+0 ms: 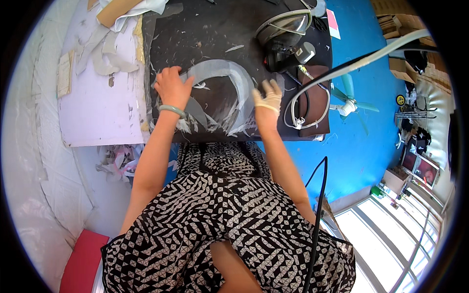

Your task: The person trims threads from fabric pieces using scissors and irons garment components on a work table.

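Observation:
A curved band of pale grey, partly see-through sheet material (238, 83) lies on the black table top, shaped like a horseshoe with ragged, frayed lower ends. My left hand (172, 89), with a pale green bangle at its wrist, is at the band's upper left end. Its fingers are bent and its thumb is apart; the fingertips rest on or just over the table. Beside the band's right side is my right hand (267, 101), in a thin whitish glove that covers part of it. Its fingers are spread and slightly blurred, with nothing seen in them.
Behind my right hand stands a dark appliance like a steam iron (281, 57), with a pale hose (361, 61) crossing to the right. A white board (102, 107) with paper scraps (111, 61) adjoins on the left. A teal-bladed fan (348, 105) is over the blue floor.

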`<state>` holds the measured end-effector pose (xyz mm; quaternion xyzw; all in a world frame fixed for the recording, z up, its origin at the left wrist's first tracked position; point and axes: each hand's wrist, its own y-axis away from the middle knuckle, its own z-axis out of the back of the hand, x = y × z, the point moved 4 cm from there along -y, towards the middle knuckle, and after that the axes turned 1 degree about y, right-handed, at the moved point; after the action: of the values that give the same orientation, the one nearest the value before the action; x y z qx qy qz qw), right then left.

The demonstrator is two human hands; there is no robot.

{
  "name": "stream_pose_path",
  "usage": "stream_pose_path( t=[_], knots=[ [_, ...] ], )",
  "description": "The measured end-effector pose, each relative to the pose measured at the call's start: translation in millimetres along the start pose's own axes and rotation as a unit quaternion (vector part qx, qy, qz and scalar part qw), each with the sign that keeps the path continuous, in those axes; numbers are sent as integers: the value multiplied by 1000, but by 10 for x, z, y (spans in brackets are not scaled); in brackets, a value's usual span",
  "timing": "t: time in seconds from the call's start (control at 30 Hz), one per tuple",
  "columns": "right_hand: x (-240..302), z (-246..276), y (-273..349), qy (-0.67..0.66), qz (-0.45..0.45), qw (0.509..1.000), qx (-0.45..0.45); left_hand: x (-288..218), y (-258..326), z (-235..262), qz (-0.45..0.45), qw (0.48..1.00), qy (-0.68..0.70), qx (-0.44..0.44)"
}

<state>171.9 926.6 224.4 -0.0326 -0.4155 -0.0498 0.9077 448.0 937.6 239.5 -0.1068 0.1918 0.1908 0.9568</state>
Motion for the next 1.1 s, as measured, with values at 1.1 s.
stream_pose_path(
  t=[1.1],
  knots=[
    [581,1419,-484,-48,-115,926,357,-2000,245,-70,-132,564,558,594]
  ],
)
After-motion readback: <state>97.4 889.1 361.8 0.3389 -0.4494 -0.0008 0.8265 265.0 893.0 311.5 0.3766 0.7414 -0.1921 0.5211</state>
